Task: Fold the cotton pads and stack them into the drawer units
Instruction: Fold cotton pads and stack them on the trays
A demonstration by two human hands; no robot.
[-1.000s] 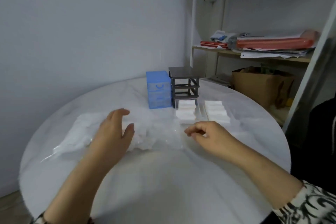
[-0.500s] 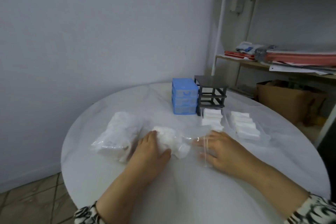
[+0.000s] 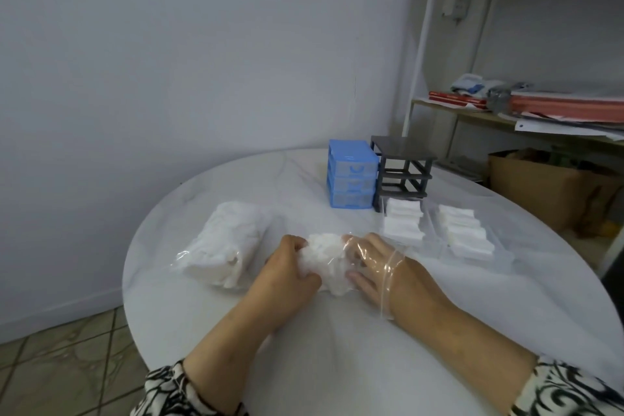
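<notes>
A clear plastic bag of white cotton pads point(image 3: 326, 257) lies in the middle of the round white table point(image 3: 337, 365). My left hand point(image 3: 287, 275) grips the bag from the left. My right hand point(image 3: 378, 263) is inside the bag's open mouth, the plastic stretched over its wrist, fingers against the pads. A second full bag of pads point(image 3: 226, 246) lies to the left. A blue drawer unit point(image 3: 351, 176) and an empty dark grey frame point(image 3: 403, 169) stand at the back. Two clear drawers point(image 3: 435, 243) with folded pads sit in front of them.
A metal shelf unit point(image 3: 506, 111) with papers and red folders stands behind the table on the right, a cardboard box point(image 3: 547, 186) beneath it. A plain wall runs along the left. Tiled floor point(image 3: 57, 371) shows past the table's left edge.
My right hand has slid into the bag's mouth. My left hand has closed round the bag. The view has shifted, so the table contents appear further right and lower.
</notes>
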